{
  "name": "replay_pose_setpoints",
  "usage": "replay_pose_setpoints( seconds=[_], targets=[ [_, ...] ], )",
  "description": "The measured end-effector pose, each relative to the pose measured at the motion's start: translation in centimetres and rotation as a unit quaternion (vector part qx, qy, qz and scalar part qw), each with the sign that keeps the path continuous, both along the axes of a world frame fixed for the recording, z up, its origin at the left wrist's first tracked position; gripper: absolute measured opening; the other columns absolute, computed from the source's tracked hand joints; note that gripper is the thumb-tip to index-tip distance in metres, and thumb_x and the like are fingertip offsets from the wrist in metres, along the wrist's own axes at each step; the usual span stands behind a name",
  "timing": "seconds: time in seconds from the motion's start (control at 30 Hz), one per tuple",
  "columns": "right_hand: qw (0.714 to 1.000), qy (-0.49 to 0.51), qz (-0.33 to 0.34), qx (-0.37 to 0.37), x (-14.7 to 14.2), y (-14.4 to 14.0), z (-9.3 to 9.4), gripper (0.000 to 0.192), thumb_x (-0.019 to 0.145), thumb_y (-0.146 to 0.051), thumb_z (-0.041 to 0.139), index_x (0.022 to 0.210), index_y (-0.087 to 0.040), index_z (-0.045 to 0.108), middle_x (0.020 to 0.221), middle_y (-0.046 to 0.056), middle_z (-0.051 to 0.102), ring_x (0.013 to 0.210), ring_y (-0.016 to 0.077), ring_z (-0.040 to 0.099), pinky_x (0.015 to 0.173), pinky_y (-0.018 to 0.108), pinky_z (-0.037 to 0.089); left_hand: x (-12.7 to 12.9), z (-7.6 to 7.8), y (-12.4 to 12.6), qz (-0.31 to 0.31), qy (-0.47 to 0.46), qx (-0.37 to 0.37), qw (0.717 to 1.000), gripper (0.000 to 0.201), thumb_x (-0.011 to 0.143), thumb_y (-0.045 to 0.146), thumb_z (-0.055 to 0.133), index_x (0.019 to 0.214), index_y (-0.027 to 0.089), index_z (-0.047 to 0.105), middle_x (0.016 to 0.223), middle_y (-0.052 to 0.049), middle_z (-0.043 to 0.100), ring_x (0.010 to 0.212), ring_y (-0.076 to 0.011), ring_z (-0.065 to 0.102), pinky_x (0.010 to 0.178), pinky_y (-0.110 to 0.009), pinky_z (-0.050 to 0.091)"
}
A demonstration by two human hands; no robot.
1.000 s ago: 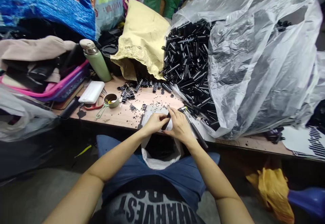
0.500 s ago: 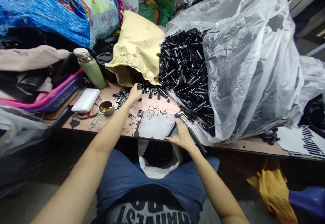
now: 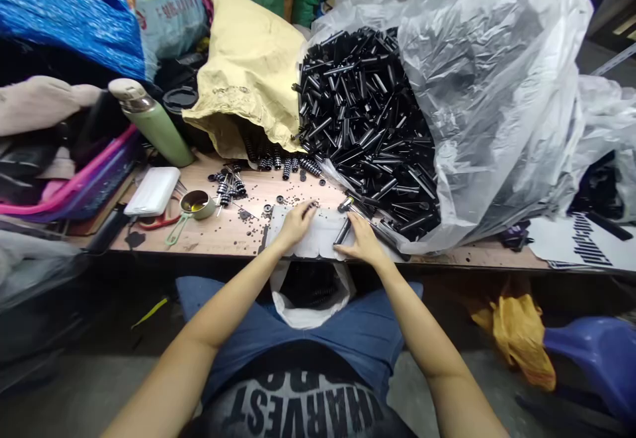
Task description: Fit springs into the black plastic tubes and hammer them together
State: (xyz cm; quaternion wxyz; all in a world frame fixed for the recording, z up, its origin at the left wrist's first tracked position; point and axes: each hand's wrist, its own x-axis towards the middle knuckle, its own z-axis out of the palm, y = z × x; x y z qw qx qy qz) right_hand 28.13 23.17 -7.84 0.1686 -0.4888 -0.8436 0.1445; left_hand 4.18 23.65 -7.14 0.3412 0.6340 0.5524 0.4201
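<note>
My left hand [image 3: 297, 224] is closed in a pinch over the pale flat pad [image 3: 313, 244], with a small black part [image 3: 311, 207] showing at its fingertips. Between the thumb and fingers of my right hand [image 3: 364, 240] is a short black tube [image 3: 342, 232], held at the pad's right side. A hammer [image 3: 344, 205] lies just beyond that hand, its handle partly hidden. Black ribbed pieces [image 3: 287, 169] lie in a row at the mouth of the yellow sack [image 3: 248, 60]. Many tiny dark bits are scattered around the pad.
A big clear plastic bag [image 3: 497, 113] spills a heap of black tubes [image 3: 362, 107] onto the bench. Leftward are a small metal cup [image 3: 197, 205], a white box-shaped device [image 3: 152, 191], a green flask [image 3: 159, 126] and a pink-rimmed basket [image 3: 74, 183]. An open white sack [image 3: 293, 317] sits between my knees.
My left hand has come back from the ribbed pieces by the yellow sack to the pad, now with a small black part. My right hand stays on the tube. The view has shifted.
</note>
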Motion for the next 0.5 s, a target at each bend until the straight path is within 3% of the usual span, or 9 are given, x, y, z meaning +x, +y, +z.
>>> replay_pose_setpoints(
  seconds=[0.1,0.17,0.23,0.3,0.37,0.5],
  targets=[
    [0.999,-0.022,-0.022,-0.012,-0.5,-0.4,0.4,0.104,0.064,-0.064,0.071,0.145,-0.014,0.03,0.143,0.019,0.039,0.133,0.0337,0.037,0.11,0.05,0.031,1.1,-0.7,-1.7,-0.022,0.274,0.065,0.959,0.038,0.092,0.031,0.049,0.126,0.016,0.056,0.103,-0.013,0.063,0.1,-0.0272,0.054,0.085,-0.041,0.042],
    [0.999,-0.035,-0.036,-0.019,-0.8,-0.6,0.7,0.106,0.062,-0.068,0.07,0.145,-0.015,0.031,0.141,0.018,0.04,0.131,0.0346,0.037,0.109,0.051,0.032,0.9,-0.8,-2.9,0.003,0.362,0.065,0.93,0.044,0.089,0.032,0.053,0.13,0.015,0.053,0.105,-0.016,0.062,0.102,-0.0302,0.053,0.085,-0.043,0.041],
    [0.997,-0.046,-0.048,-0.027,-1.0,-0.6,0.9,0.106,0.062,-0.07,0.068,0.144,-0.014,0.031,0.141,0.018,0.041,0.131,0.0348,0.037,0.109,0.051,0.031,0.0,-0.8,-3.9,0.039,0.382,0.064,0.921,0.042,0.087,0.033,0.057,0.124,0.013,0.056,0.107,-0.017,0.062,0.101,-0.0314,0.053,0.084,-0.043,0.042],
    [0.996,-0.051,-0.06,-0.034,-1.2,-0.7,0.9,0.105,0.063,-0.07,0.067,0.144,-0.013,0.032,0.142,0.019,0.04,0.131,0.0347,0.036,0.109,0.05,0.03,-1.2,-0.8,-4.7,0.044,0.332,0.091,0.938,0.03,0.087,0.03,0.057,0.11,0.013,0.062,0.101,-0.015,0.063,0.098,-0.0294,0.055,0.083,-0.042,0.044],
    [0.996,-0.049,-0.068,-0.036,-1.3,-0.7,0.7,0.104,0.065,-0.069,0.067,0.145,-0.013,0.031,0.143,0.019,0.038,0.132,0.0349,0.035,0.109,0.05,0.03,-2.1,-0.7,-4.9,0.035,0.218,0.136,0.966,0.02,0.086,0.029,0.058,0.1,0.015,0.064,0.094,-0.011,0.064,0.092,-0.0245,0.057,0.083,-0.038,0.046],
    [0.996,-0.036,-0.07,-0.031,-1.4,-0.7,0.3,0.104,0.064,-0.065,0.07,0.146,-0.017,0.028,0.144,0.019,0.038,0.133,0.0357,0.034,0.109,0.053,0.029,-1.0,-0.4,-3.4,0.072,-0.018,0.159,0.984,0.025,0.079,0.04,0.069,0.092,0.018,0.065,0.092,-0.007,0.064,0.092,-0.0205,0.058,0.086,-0.034,0.047]
  ],
)
